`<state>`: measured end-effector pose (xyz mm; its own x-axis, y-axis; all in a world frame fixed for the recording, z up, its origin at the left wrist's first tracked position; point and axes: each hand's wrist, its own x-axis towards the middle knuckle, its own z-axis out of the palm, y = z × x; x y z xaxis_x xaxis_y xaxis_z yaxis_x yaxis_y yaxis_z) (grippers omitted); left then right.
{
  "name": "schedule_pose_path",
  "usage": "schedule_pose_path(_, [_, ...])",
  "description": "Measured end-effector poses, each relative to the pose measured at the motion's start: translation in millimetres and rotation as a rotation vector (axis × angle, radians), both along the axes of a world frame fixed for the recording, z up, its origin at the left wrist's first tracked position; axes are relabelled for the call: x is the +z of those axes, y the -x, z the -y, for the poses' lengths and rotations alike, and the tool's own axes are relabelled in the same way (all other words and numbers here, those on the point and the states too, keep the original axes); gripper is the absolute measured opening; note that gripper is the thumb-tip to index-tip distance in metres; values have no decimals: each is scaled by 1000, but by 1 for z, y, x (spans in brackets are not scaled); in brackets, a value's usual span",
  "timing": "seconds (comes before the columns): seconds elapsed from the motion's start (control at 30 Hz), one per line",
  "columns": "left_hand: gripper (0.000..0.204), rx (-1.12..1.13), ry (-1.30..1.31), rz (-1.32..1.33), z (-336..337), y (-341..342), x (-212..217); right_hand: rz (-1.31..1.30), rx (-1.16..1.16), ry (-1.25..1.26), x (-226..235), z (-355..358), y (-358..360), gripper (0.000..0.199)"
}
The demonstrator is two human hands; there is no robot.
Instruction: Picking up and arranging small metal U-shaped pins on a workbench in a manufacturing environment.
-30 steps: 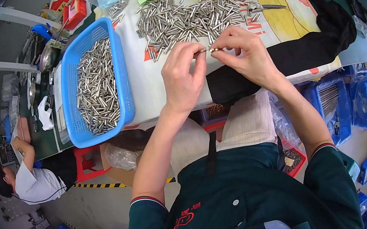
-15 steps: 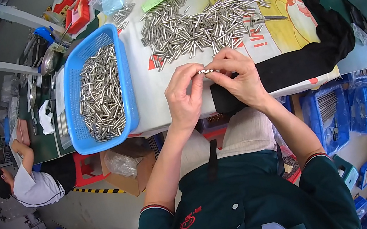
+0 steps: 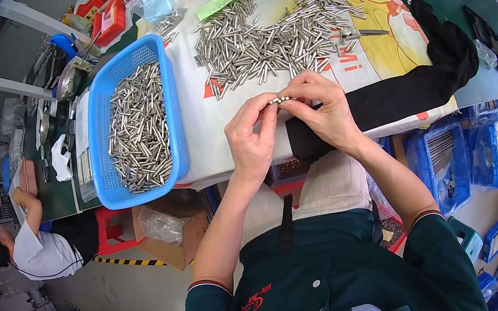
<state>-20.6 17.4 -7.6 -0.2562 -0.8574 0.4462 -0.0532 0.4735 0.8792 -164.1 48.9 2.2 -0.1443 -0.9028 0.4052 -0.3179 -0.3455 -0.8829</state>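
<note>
Several small metal pins (image 3: 280, 100) sit side by side between my fingertips, their shiny ends facing me. My left hand (image 3: 251, 130) pinches them from one side with thumb and forefinger. From the other side my right hand (image 3: 321, 107) closes on the same pins, its fingers curled. Just beyond both hands lies a loose pile of metal pins (image 3: 268, 33) on a printed cloth (image 3: 195, 108). To the left stands a blue plastic basket (image 3: 172, 102) filled with similar pins. Under my right forearm a black cloth sleeve (image 3: 384, 100) stretches along the table's near edge.
A slim pointed tool (image 3: 370, 32) rests right of the pile, and a green paper slip (image 3: 217, 5) lies on its far left. Blue crates (image 3: 442, 169) stand below at right. An open cardboard box (image 3: 177, 237) is below at left. Another person (image 3: 40, 246) sits far left.
My hands hold nearly the same pose with the pins still pinched between them. The view has shifted slightly.
</note>
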Motion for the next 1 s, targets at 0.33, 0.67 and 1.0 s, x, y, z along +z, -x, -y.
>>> schedule_pose_path(0.33, [15, -255, -681, -200, 9, -10, 17, -6, 81, -395, 15, 9, 7, 15])
schedule_pose_path(0.67, [21, -268, -994, -158, 18, -19, 22, 107, 308, -682, 27, 27, 17, 21])
schedule_pose_path(1.0, [20, -349, -1173, -308, 21, -21, 27, 106, 330, -742, 29, 31, 16, 25])
